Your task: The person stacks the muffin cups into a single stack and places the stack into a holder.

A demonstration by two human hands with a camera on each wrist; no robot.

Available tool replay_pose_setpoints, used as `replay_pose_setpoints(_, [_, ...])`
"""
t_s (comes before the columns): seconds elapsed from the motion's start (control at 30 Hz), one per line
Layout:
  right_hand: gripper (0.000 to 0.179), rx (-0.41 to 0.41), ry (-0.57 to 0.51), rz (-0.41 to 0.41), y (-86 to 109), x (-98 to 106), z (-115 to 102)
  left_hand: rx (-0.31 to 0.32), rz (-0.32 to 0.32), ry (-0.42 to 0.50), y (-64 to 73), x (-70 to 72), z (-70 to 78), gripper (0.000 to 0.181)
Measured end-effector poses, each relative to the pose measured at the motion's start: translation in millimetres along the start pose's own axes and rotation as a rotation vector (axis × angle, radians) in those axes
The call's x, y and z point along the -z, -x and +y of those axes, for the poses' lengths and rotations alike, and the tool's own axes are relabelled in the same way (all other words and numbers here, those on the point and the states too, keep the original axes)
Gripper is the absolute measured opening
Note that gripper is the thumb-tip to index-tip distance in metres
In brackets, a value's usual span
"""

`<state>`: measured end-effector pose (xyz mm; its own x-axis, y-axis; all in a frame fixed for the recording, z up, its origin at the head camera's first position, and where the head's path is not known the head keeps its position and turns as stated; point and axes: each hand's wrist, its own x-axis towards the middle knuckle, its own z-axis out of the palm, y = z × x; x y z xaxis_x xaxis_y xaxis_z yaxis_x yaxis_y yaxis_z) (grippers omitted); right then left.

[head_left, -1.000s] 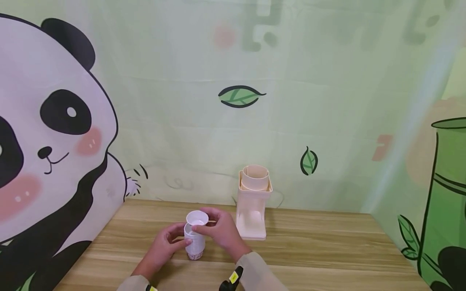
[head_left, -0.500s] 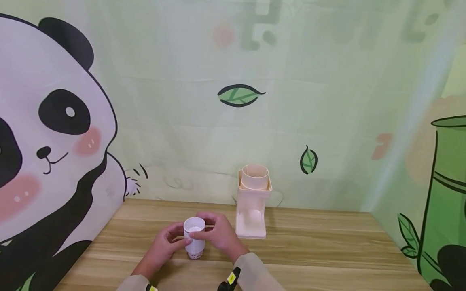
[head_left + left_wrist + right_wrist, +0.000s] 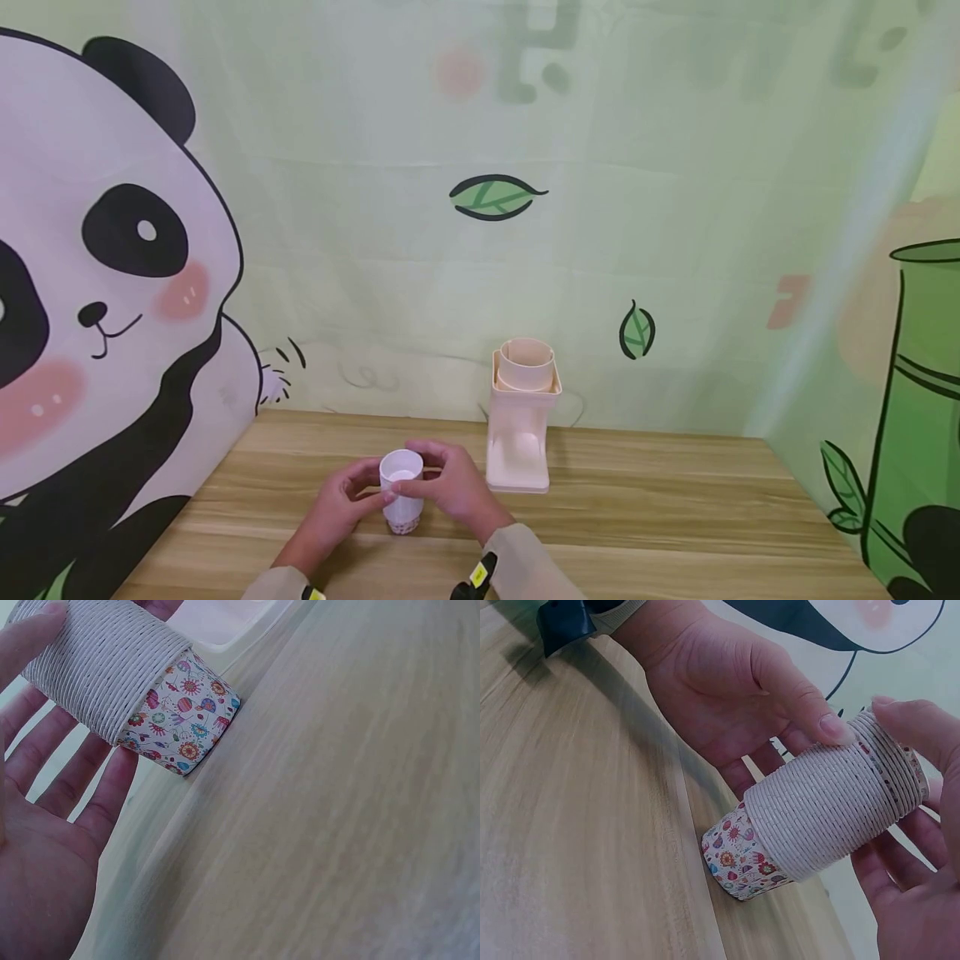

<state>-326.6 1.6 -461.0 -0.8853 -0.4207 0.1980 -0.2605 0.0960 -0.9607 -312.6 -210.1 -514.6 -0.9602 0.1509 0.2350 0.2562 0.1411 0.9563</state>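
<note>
A stack of nested paper cups [image 3: 405, 507] stands upright on the wooden table near the front. Its many white rims form a ribbed sleeve in the right wrist view, above the flowered body of the lowest cup [image 3: 741, 853]. My left hand [image 3: 333, 510] grips the stack from the left, thumb in front and fingers behind. From the right, my right hand [image 3: 459, 487] holds the upper part of the stack between thumb and fingers, close to the top rim. The two thumbs almost meet on the near side of the cups.
A pale pink stand [image 3: 519, 433] with a square top and a round tube set in it stands behind and right of the cups. The wooden table [image 3: 645, 517] reaches back to a green cloth backdrop [image 3: 360, 250] printed with a panda and leaves.
My right hand has lowered the upper cups, which stood raised and slightly offset, into the lower ones. They now form one aligned stack. My left hand has barely moved.
</note>
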Motion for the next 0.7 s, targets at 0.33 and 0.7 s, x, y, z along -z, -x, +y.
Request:
replay_pose_setpoints(0.33, [0.044, 0.024, -0.021, 0.02, 1.3, 1.7, 3.6, -0.005, -0.001, 0.015, -1.2, -0.8, -2.6, 0.051])
replay_pose_setpoints(0.7, [0.048, 0.0, -0.014, -0.002, 3.1, 1.4, 0.5, 0.008, 0.008, -0.024, 0.4, -0.3, -0.7, 0.05])
